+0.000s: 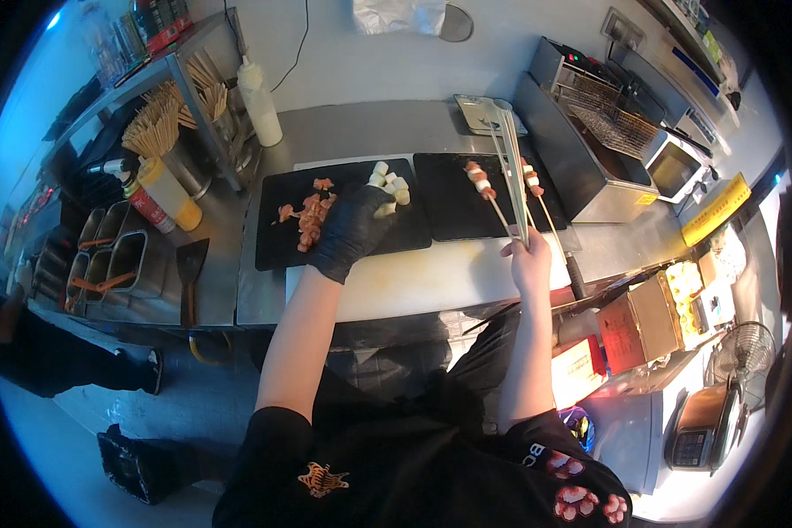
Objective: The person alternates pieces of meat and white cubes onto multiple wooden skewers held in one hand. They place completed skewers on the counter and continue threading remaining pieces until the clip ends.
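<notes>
My left hand, in a black glove, is over the left black board, its fingertips at a white cylindrical piece of food; the glove hides whether they grip it. More white pieces lie just beyond the fingers. Pieces of raw meat lie left of the glove. My bare right hand holds a bundle of long thin skewers upright over the right black board. On that board rest skewers threaded with meat and white pieces, some partly hidden behind the bundle.
A white cutting board lies under the black boards. Squeeze bottles, containers of wooden sticks, metal tubs and a scraper stand or lie left. A deep fryer is at right. Another person's leg shows far left.
</notes>
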A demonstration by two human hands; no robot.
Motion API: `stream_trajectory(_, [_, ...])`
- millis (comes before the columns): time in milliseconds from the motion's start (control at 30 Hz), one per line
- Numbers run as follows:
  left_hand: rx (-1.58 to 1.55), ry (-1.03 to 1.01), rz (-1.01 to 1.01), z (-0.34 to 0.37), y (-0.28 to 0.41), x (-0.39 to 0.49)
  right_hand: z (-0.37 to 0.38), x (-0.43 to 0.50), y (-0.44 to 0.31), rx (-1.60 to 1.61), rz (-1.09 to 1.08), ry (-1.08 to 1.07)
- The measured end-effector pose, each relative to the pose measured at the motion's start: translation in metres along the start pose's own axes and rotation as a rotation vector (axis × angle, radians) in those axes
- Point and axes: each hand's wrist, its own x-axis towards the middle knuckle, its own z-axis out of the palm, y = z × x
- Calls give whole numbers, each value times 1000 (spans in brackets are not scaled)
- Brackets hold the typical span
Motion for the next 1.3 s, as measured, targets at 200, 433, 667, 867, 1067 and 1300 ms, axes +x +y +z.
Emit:
stream_trajectory(200, [-48,72,111,-7,9,5,-19,14,11,-415,-228,279])
stream_trajectory(433, [496,184,-343,-6,-18,-8,15,-6,-24,287,-300,119])
stream_trajectory(667, [406,12,-443,-11,-9,-7,54,-34,-11,510,-114,-277])
stream_trajectory(867, [262,16,-239,2,-32,-17,58,-35,-9,585,-108,-345])
stream_trajectory(1067, [136,18,-320,0,-28,-14,53,-38,-13,566,-134,-336])
stream_trajectory(1300, [128,117,-383,-15,-24,-7,52,-39,-13,494,-164,-357])
